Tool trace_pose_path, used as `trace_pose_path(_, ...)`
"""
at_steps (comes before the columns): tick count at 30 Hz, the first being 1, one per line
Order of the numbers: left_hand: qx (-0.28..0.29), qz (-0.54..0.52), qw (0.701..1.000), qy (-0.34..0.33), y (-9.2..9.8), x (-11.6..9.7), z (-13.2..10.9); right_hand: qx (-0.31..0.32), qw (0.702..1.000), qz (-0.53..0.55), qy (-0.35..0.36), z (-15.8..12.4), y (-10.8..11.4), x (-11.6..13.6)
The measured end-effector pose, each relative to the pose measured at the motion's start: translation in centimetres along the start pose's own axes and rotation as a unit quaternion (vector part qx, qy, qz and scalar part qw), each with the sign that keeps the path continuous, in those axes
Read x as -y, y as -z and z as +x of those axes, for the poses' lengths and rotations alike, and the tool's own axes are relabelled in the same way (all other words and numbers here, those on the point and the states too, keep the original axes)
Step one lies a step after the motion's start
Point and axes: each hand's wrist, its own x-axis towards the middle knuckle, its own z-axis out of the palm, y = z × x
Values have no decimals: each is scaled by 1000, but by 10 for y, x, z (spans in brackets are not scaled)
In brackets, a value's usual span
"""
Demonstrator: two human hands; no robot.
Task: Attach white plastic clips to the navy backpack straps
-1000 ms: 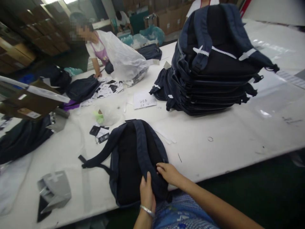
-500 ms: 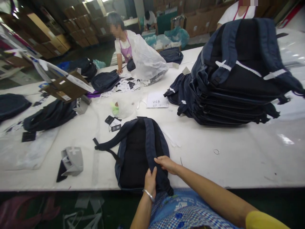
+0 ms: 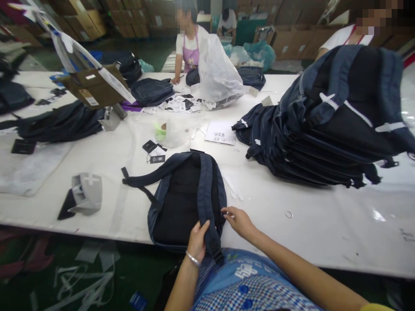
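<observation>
A navy backpack (image 3: 181, 203) with a black back panel lies straps-up at the table's near edge, in front of my body. My left hand (image 3: 198, 238) is closed around the lower part of its right shoulder strap (image 3: 205, 190), thumb on top. Beside the bag's right side, my right hand (image 3: 239, 221) has thumb and forefinger pinched together close to the side seam. Whether anything thin is between those fingertips is too small to make out. The other shoulder strap (image 3: 152, 177) loops out to the left, its loose webbing end on the table.
To the right stands a tall stack of navy backpacks (image 3: 324, 151). Black tags (image 3: 157, 159), a handwritten paper (image 3: 220, 131) and a grey folded box (image 3: 86, 194) lie on the white table (image 3: 269, 246). Across it, a person in a purple apron (image 3: 190, 54) works near a plastic bag (image 3: 218, 73).
My right hand has moved off the shoulder strap to the bag's right side edge. My left hand keeps its hold on the strap. The camera view has turned slightly.
</observation>
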Motion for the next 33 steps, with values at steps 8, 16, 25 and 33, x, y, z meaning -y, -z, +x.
trace_pose_path(8,22,-47,993,105,4,-29,-2,-14,992,-115,46,2,-21,-9)
trace_pose_path(16,47,-37,996,59,-5,-15,-5,15,998,-60,14,11,-36,-14)
trace_pose_path(25,-11,16,998,-59,3,37,29,90,993,49,-51,16,-36,-39)
trace_pose_path(33,4,-12,1000,-27,6,30,36,73,993,88,-35,-21,-41,-56)
